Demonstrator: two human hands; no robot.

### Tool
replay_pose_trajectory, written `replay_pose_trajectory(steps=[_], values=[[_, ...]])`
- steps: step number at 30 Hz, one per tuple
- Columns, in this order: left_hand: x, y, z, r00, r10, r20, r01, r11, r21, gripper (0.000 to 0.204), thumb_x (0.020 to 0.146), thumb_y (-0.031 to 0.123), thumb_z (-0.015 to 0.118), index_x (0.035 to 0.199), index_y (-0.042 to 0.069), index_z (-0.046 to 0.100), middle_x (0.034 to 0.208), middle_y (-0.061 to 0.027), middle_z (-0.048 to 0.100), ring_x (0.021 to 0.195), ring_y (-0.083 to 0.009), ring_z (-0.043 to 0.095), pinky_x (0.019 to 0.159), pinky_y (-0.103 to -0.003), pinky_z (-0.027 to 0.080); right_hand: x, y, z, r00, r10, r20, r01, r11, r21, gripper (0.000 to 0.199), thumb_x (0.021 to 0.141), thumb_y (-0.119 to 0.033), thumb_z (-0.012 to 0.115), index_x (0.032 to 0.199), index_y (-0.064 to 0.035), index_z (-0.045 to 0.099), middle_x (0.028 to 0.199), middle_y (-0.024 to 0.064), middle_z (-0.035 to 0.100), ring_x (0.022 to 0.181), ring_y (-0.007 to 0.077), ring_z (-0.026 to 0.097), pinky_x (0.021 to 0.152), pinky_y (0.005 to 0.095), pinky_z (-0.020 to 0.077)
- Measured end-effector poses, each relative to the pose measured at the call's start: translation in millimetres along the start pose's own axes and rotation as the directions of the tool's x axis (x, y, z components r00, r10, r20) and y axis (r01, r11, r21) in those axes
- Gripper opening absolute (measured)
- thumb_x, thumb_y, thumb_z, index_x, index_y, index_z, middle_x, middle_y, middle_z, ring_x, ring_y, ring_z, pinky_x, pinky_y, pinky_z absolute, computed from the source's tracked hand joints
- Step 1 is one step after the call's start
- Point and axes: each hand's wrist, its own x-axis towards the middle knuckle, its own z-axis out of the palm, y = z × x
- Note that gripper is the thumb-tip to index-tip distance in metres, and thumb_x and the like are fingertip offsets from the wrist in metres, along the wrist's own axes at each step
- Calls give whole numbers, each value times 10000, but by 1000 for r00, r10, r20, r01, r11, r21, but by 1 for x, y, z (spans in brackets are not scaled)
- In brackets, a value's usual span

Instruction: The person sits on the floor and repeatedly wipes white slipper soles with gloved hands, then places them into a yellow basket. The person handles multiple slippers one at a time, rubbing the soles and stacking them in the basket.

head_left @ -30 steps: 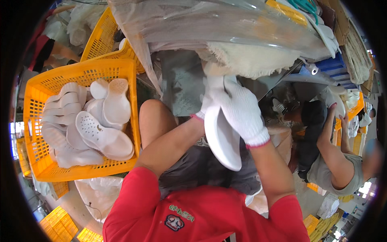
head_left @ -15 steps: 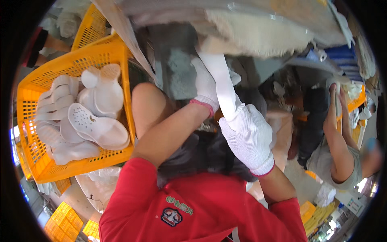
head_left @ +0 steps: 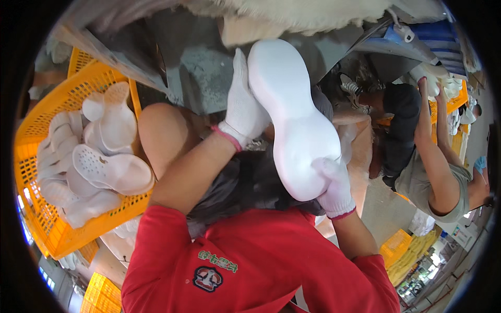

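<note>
Yellow crate point(head_left: 31, 172) of white clogs point(head_left: 112, 169) left; white sole point(head_left: 295, 120) between gloved hands

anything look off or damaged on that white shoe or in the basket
Nothing stands out. The white shoe shows a smooth, unmarked sole, held between the left hand and right hand. The yellow basket holds loosely piled white shoes, none visibly damaged.

Carrier: I see a yellow plastic crate point(head_left: 49, 224) with lattice walls, well to the left of the left hand point(head_left: 244, 112).
Contents: I count several white clogs point(head_left: 112, 169) piled inside it, some with small holes on top, lying on each other.
Below the crate: I see more yellow crates point(head_left: 102, 295), lower than both hands.
Ground: a grey floor point(head_left: 381, 208) shows just right of the right hand point(head_left: 334, 188).
</note>
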Motion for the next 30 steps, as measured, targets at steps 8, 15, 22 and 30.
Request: replay_pose_trajectory(steps=[8, 15, 22, 30], values=[[16, 37, -44, 992, 101, -69, -47, 836, 547, 496, 1146, 349, 592, 1526, 32, 584, 1430, -143, 682, 1266, -288, 663, 1118, -370, 540, 27, -29, 86, 915, -266, 302, 295, 954, -56, 418, 892, -109, 902, 1255, 44, 764, 1111, 79, 794, 1005, 115, 715, 881, 341, 601], [-6, 26, -21, 973, -225, -46, -20, -283, 959, 508, 1207, 291, 411, 1642, 41, 491, 1463, -173, 683, 1191, -322, 747, 962, -425, 631, -7, 93, -234, 684, -369, -629, 302, 928, -216, 380, 1195, -228, 507, 1506, -35, 609, 1454, 74, 645, 1322, 205, 616, 1089, 366, 553], [-67, 13, 9, 942, -86, 324, -304, -626, 718, 283, 1117, 321, 561, 1333, 189, 689, 1190, -162, 738, 966, -374, 757, 811, -499, 622, 27, 113, -548, 857, 86, -508, -263, 921, -288, 548, 1150, -422, 527, 1591, -99, 550, 1545, 38, 606, 1387, 209, 590, 1134, 373, 509], [-210, 174, -36, 226, 972, 65, 369, -147, 918, 518, 1052, 419, 767, 1299, -28, 686, 1186, -200, 772, 1088, -320, 776, 895, -449, 620, 44, 17, -565, 885, -260, -387, -359, 149, -921, 545, 1137, -374, 580, 1572, -45, 580, 1532, 147, 655, 1349, 288, 655, 1097, 411, 542]])
